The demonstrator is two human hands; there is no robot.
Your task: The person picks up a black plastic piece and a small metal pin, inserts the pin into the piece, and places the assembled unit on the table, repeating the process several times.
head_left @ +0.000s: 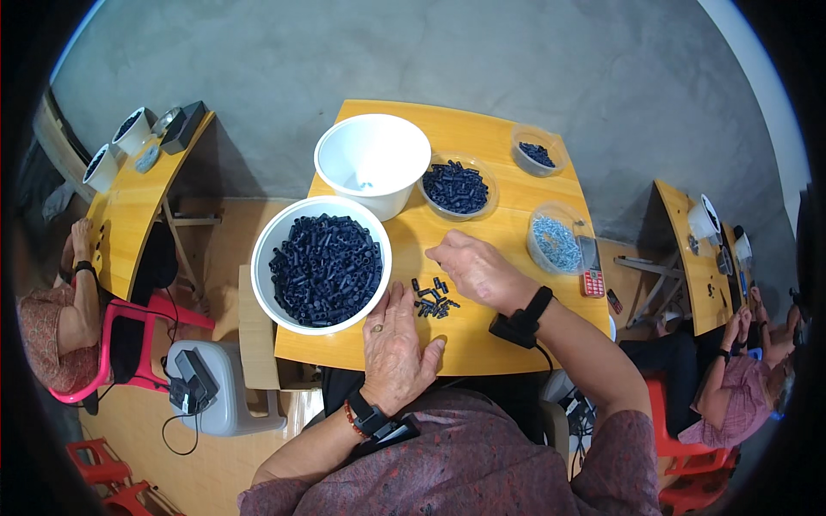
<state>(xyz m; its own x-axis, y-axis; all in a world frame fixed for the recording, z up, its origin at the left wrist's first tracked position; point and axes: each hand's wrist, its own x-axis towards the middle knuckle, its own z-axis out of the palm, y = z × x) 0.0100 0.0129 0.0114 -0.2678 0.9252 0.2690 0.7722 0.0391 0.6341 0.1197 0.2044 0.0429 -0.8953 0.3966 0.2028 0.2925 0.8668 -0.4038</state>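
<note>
My left hand [396, 351] lies with its fingers stretched out at the table's near edge, against the side of a white bucket [258, 273] full of small dark blue tube-shaped plastic pieces [325, 268]. To its right is a little loose pile of dark pieces [435, 301] on the yellow table [508, 344]. Just beyond that pile, my right hand [471, 268] is closed in a pinch above the tabletop. Whatever its fingertips hold is too small and hidden to make out. Farther back stands a clear round tub [458, 185] holding similar dark pieces.
Behind the full bucket is a second white bucket [372, 159] with a few tiny bits inside. At right are a tub of small silvery-blue parts [557, 244], a red phone [592, 273] and another tub of dark pieces [538, 153]. Other people sit at tables on both sides.
</note>
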